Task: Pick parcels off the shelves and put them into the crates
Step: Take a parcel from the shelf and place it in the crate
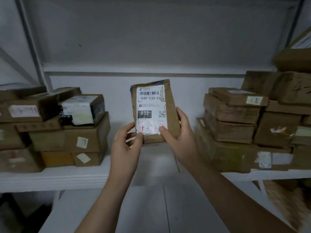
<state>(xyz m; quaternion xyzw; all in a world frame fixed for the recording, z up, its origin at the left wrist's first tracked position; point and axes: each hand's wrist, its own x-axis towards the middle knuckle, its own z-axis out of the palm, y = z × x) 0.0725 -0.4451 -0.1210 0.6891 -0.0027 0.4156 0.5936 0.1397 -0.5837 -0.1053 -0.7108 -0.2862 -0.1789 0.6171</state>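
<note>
- Both forearms rise from the bottom of the frame to its centre, where 2 hands hold 1 brown cardboard parcel (171,115) upright.
- The left hand (127,143) pinches the parcel's lower left corner, its thumb pressed on the edge of the white label (151,108) and its fingers curled beside and behind the box.
- The right hand (180,138) grips the lower right side, thumb lying on the label's bottom corner, fingers wrapped round the right edge.
- The parcel is held clear of the white shelf (67,179), in front of the gap between 2 piles.
- On the shelf, a left stack (80,137) of taped brown boxes fills the left of the frame; a taller right stack (235,118) fills the right.
- The parcel's long axis runs nearly vertical, its top leaning slightly left. The label faces the camera, barcode at the top end, with "032-038-E0" printed below it and red handwriting at the bottom.
</note>
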